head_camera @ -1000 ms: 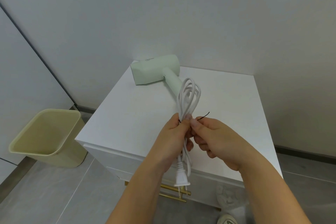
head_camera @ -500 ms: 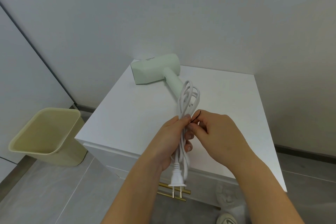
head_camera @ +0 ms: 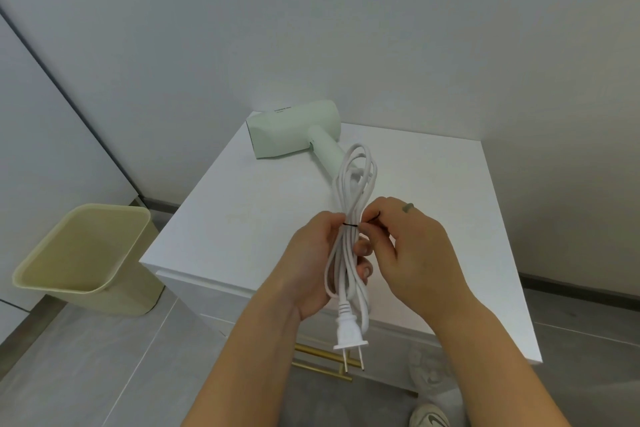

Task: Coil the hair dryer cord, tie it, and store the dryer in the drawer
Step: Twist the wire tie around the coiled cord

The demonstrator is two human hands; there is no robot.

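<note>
thin black wire tie [head_camera: 350,225] got pulled across coiled white cord [head_camera: 356,180] (gripped by left hand [head_camera: 313,263]), end pinched by right hand [head_camera: 412,253], over white cabinet [head_camera: 225,236] edge.

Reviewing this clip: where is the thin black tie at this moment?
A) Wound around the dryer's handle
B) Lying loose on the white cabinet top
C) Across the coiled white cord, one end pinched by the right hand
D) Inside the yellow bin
C: the black tie crosses the coiled cord, which the left hand grips, and its free end is pinched by the right hand.
</note>
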